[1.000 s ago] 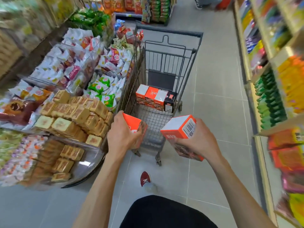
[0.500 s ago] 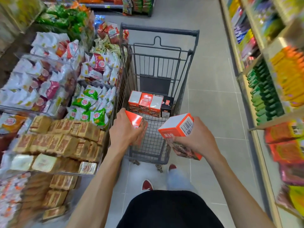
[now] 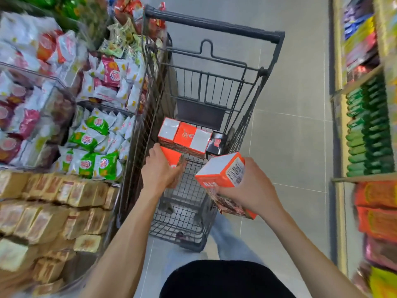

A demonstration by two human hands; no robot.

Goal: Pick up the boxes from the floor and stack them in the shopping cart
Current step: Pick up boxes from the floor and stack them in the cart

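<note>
Two boxes are in our hands and not yet set down, so we judge the task partway through: some of the load is stowed, and these two are left to place. Our left hand (image 3: 159, 168) is wrapped around an orange box (image 3: 171, 157), holding it over the left side of the shopping cart (image 3: 184, 207), near the boxes already inside. Our right hand (image 3: 249, 190) grips a second box (image 3: 221, 171), orange and white with a barcode on one face. We hold it tilted above the cart's right edge, higher than the load. On the stretch of floor (image 3: 290, 104) we can see, no box shows; whether more wait out of view we cannot tell. As for what holds what, the wire bins (image 3: 64, 87) at far left are heaped with snack packets (image 3: 94, 125) in white, pink and green, and wrapped cakes (image 3: 53, 201) are stacked in front of them. In the middle, the cart carries a row of boxes (image 3: 184, 136) against its far end, orange and white, packed side by side. A dark box (image 3: 217, 143) touches the row's right end, while the nearer mesh is bare. At right, the shelves (image 3: 337, 93) hold green and orange packs, blurred.
</note>
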